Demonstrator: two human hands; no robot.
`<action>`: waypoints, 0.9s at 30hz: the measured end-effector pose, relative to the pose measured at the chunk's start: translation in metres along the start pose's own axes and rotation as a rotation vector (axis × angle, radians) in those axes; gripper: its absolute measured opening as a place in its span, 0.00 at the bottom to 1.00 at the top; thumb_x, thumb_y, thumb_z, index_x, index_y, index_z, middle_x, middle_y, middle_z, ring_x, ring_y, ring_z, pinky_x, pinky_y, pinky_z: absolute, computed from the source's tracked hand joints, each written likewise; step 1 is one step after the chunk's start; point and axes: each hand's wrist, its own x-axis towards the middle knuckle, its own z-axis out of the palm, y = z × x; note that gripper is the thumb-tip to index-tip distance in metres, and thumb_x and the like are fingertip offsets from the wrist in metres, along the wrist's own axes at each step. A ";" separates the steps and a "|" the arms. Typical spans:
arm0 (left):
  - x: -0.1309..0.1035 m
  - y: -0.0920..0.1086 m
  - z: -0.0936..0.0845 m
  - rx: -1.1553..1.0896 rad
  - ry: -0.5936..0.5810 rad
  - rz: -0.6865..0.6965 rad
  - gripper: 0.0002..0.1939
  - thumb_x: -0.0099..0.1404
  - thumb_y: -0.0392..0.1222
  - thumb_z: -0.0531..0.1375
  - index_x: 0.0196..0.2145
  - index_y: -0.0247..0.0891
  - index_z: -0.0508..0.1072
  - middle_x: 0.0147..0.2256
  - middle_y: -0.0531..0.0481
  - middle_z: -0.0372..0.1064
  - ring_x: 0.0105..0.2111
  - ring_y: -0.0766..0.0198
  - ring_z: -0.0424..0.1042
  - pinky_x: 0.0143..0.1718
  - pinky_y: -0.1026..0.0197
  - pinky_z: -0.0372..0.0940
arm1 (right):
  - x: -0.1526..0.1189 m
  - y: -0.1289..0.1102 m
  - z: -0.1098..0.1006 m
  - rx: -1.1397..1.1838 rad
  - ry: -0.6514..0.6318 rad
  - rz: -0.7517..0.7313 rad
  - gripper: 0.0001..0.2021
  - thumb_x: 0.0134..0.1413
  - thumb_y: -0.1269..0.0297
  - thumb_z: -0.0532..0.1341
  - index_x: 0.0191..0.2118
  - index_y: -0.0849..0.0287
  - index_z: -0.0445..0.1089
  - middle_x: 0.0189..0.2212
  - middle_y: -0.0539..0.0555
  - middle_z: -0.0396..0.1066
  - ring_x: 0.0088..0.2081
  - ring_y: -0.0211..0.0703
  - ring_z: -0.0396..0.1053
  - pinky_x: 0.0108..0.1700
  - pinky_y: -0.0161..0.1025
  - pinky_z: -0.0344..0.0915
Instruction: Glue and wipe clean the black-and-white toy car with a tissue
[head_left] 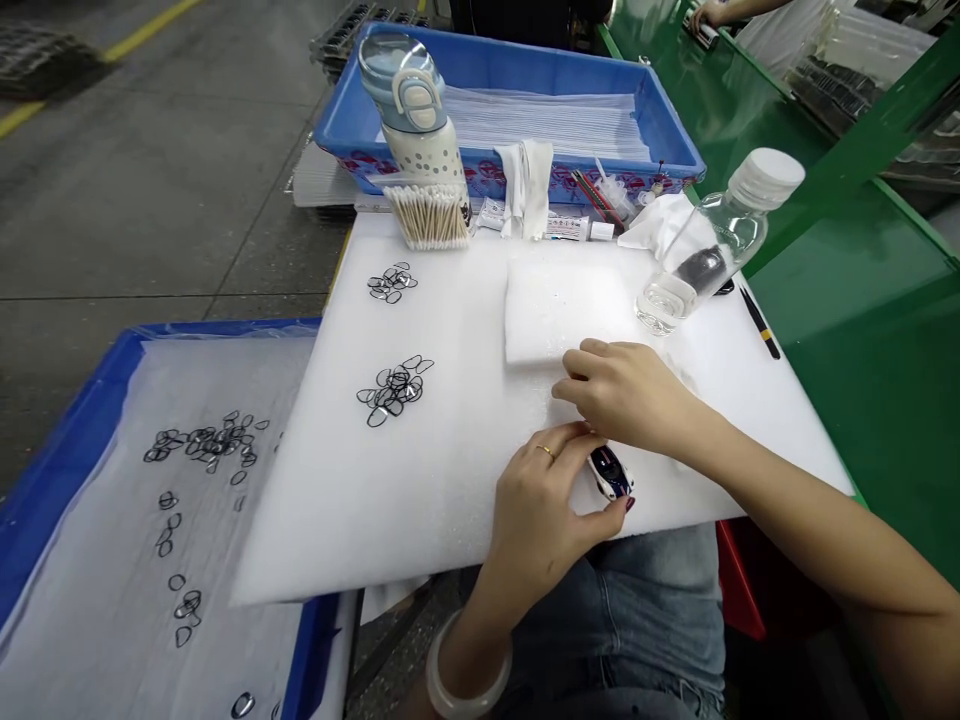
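- My left hand (551,490) grasps one small toy car (611,475), thumb at the near end and fingers at the far end; presumably I hold it by the ends to leave its top exposed
- The car is at the near side of the white foam board (450,480); I cannot tell whether it touches the foam, which likely serves to spare its finish
- My right hand (630,395) is just beyond the car, fingers curled by the near edge of a foam pad (555,305); I cannot tell whether they pinch anything
- Black rings lie in two piles on the board, a far pile (391,283) and a near pile (394,390), apparently kept left to leave space before me; they overlap too much for a ring count
- More rings (214,440) lie scattered in one blue tray (67,450) at my left, likely lined in white to make them show; number not established
- Along the far side, probably to keep them off the working area: one tumbler (424,145), one bundle of cotton swabs (429,218), one draped white cloth (526,185)
- Right of the pad: one clear bottle (705,245), one black tool (760,323) with a yellow band
- Behind: one blue bin (510,65) holding white sheets (547,120), uncounted
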 end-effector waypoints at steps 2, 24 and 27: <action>0.000 0.001 0.000 -0.004 -0.007 -0.011 0.22 0.51 0.36 0.69 0.45 0.41 0.74 0.46 0.47 0.75 0.46 0.52 0.74 0.47 0.48 0.72 | -0.002 0.001 0.002 -0.010 -0.020 -0.017 0.10 0.53 0.76 0.55 0.28 0.62 0.72 0.28 0.55 0.67 0.31 0.41 0.57 0.27 0.38 0.42; 0.000 0.000 -0.002 0.003 -0.028 -0.007 0.24 0.50 0.34 0.70 0.46 0.40 0.74 0.49 0.47 0.74 0.48 0.52 0.74 0.48 0.47 0.72 | 0.021 0.029 -0.013 0.650 0.273 0.337 0.08 0.58 0.62 0.61 0.32 0.61 0.70 0.26 0.50 0.71 0.25 0.35 0.62 0.32 0.37 0.54; 0.001 0.000 -0.002 0.002 -0.031 0.002 0.24 0.49 0.35 0.70 0.46 0.40 0.74 0.49 0.46 0.74 0.48 0.51 0.73 0.48 0.47 0.71 | 0.011 0.032 -0.008 0.541 0.159 0.367 0.19 0.50 0.55 0.69 0.45 0.60 0.71 0.31 0.50 0.73 0.27 0.37 0.64 0.31 0.36 0.53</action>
